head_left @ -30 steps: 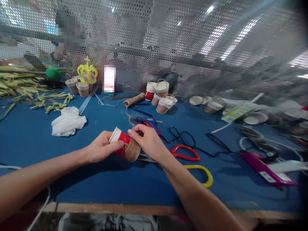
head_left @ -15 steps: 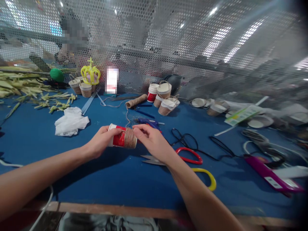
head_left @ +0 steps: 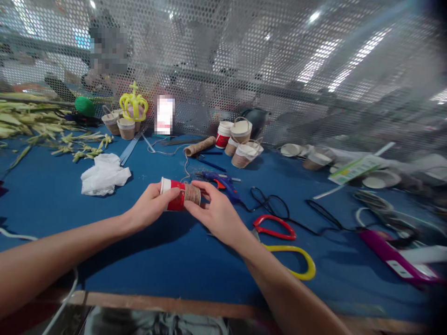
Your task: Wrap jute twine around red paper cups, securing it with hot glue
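A red and white paper cup [head_left: 177, 200] lies on its side in the air above the blue table, its right part wound with brown twine [head_left: 192, 194]. My left hand [head_left: 151, 204] is closed around the cup's white end, thumb along the red side. With thumb and fingers my right hand [head_left: 212, 207] grips the twine-wound end. From the cup a strand runs back to a twine roll [head_left: 200, 146] lying on the table. Just behind my right hand is a blue glue gun [head_left: 221, 183].
Scissors [head_left: 275, 227] with red and yellow handles lie beside my right forearm. White crumpled cloth [head_left: 104, 174] is at left. Twine-wrapped cups [head_left: 243, 154] stand near the mesh screen [head_left: 195, 60]. A purple power strip [head_left: 391, 256] and black cables are at right.
My right hand has closed onto the twine-wound end of the cup, its thumb now on the near side. The cup has turned slightly, and the view has shifted a little.
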The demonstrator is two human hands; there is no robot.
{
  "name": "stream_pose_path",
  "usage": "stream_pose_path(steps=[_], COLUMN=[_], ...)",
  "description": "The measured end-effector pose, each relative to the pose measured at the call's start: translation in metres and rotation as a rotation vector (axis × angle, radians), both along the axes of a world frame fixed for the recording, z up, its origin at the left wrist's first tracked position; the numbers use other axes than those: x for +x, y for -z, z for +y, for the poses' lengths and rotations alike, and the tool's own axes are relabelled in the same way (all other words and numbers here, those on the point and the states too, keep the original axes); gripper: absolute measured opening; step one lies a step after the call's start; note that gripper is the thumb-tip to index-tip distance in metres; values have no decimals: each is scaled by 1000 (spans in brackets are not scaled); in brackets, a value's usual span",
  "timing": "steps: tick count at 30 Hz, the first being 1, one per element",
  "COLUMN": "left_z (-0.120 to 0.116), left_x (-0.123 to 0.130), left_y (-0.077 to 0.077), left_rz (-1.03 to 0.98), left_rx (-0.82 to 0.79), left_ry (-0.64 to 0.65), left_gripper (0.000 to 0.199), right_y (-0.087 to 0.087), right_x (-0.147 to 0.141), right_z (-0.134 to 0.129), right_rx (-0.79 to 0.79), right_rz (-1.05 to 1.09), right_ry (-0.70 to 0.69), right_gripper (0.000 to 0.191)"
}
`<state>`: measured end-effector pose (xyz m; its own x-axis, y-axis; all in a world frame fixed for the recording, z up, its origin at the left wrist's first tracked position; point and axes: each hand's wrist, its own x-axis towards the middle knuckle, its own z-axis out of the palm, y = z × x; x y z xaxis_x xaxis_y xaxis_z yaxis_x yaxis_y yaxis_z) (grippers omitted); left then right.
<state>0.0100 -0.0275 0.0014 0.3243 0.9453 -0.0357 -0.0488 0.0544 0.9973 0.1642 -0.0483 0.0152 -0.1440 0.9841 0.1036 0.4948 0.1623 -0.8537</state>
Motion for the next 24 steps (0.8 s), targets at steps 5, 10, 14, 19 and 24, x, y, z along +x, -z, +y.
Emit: stream_pose_path(steps=[5, 10, 14, 19, 24], left_z=[0, 1, 1, 5, 14], left_x=[-1, -1, 0, -1, -8], left_y=[1, 2, 2, -5, -18], left_rz=[10, 1, -30, -136, -309], left_rx=[5, -9, -30, -132, -428], left_ry=[7, 5, -7, 68, 148], left_gripper=[24, 23, 21, 21, 21], right_y=[-1, 1, 0, -4, -7], right_x=[-1, 0, 0, 4, 8], right_z=[0, -1, -1, -1, -2], right_rx=[9, 28, 2, -1, 197], right_rz=[-7, -3, -3, 31, -118], right_ry=[16, -11, -5, -25, -50], right_gripper=[41, 40, 43, 43, 41])
